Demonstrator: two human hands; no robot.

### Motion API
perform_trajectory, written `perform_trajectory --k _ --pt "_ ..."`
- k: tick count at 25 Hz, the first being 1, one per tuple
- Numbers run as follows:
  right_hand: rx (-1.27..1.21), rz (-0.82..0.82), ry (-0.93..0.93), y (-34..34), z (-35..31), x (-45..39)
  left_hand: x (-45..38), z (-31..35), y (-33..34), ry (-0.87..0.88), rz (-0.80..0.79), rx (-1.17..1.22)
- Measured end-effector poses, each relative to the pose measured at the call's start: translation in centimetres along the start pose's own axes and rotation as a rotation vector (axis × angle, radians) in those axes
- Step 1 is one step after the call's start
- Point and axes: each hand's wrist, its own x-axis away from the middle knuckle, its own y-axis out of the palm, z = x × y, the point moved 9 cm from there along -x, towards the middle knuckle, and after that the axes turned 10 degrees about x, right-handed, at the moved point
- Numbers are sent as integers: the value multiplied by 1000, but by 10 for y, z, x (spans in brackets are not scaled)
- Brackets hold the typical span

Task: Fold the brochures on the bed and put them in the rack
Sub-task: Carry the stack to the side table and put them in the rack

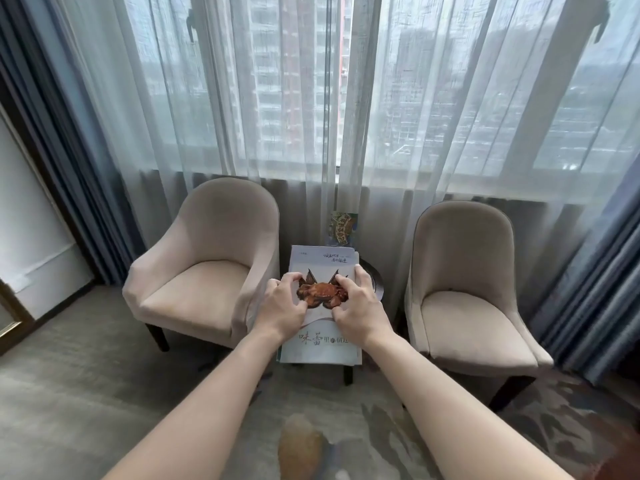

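Observation:
A stack of pale brochures (320, 346) with a crab picture on the top sheet lies on a small dark round table (376, 279) between two chairs. My left hand (282, 306) rests on the left side of the top brochure with curled fingers and thumb pinching at it. My right hand (358, 308) does the same on the right side, its fingers reaching the stack's right edge. Behind the stack, against the curtain, a folded green-and-blue brochure (343, 228) stands upright; the rack that holds it is hard to make out.
A beige armchair (204, 289) stands left of the table and another beige chair (465, 306) right of it. Sheer curtains (311, 116) cover the window behind; blue drapes hang at both sides. Patterned carpet (86, 393) covers the floor in front.

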Motion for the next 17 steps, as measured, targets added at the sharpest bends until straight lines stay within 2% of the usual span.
perform_trajectory --k 6,17 --pt "5 -6 7 -1 19 -99 -99 4 18 18 1 8" --pt "8 -4 110 48 53 -295 -312 -43 66 23 -103 -2"
